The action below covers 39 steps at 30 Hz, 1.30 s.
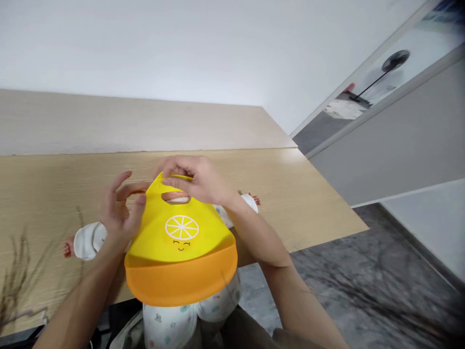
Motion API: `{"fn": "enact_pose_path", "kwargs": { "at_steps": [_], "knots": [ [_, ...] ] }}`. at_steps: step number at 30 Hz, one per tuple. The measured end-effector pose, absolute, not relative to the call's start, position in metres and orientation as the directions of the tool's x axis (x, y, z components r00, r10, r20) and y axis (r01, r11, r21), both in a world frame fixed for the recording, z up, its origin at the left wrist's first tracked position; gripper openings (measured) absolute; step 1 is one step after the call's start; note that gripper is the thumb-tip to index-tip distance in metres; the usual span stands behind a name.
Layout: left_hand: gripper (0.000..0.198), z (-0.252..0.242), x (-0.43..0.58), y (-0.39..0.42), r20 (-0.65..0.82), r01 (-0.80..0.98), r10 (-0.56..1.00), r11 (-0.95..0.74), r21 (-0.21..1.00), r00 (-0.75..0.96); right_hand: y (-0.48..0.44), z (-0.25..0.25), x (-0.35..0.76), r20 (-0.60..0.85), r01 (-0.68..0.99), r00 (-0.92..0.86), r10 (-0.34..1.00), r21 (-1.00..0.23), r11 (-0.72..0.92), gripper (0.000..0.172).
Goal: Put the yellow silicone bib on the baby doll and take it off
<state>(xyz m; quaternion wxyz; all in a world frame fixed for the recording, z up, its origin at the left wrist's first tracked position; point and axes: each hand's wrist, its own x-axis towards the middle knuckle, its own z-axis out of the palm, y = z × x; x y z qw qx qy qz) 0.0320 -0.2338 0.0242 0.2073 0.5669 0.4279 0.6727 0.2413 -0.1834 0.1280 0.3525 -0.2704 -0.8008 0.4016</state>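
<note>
A yellow bib (148,237) with a citrus slice and smiling face printed on it has an orange pocket (181,278) along its bottom. It covers the front of a doll (169,322) in white patterned clothes, whose small hands stick out at both sides. The doll's head is hidden behind the bib and my hands. My right hand (194,179) pinches the bib's top edge above its oval hole. At the bib's upper left edge is my left hand (123,206), fingers apart, its thumb and fingertips touching or very near the edge.
The light wooden table (290,194) runs under the doll, with a paler board (145,126) along its back against a white wall. Blurred thin dark twigs (22,271) show at the lower left. A black fan (395,60) stands beyond an opening at the upper right.
</note>
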Motion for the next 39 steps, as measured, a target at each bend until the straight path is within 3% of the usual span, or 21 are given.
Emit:
{"fn": "enact_pose_path", "kwargs": {
  "at_steps": [4, 12, 18, 29, 39],
  "knots": [
    [0.021, 0.032, 0.028, -0.214, 0.534, 0.135, 0.724, -0.534, 0.834, -0.437, -0.183, 0.130, 0.278, 0.353, 0.159, -0.451, 0.820, -0.872, 0.463, 0.038],
    [0.018, 0.014, 0.019, -0.197, 0.355, 0.135, 0.854, -0.328, 0.935, -0.381, -0.205, 0.181, 0.411, 0.457, 0.293, 0.042, 0.889, -0.856, 0.426, 0.045],
    [0.019, 0.004, 0.009, -0.187, 0.312, 0.132, 0.881, -0.282, 0.950, -0.357, -0.218, 0.210, 0.471, 0.466, 0.451, 0.441, 0.767, -0.854, 0.259, 0.024],
    [0.022, -0.004, 0.004, -0.184, 0.260, 0.224, 0.916, -0.196, 0.955, -0.304, -0.181, 0.216, 0.496, 0.499, 0.681, 0.458, 0.736, -0.729, 0.071, 0.009],
    [0.025, 0.001, 0.006, -0.185, 0.216, 0.266, 0.929, -0.136, 0.954, -0.300, -0.146, 0.222, 0.530, 0.387, 0.415, 0.643, 0.661, -0.901, 0.123, 0.013]
  ]
}}
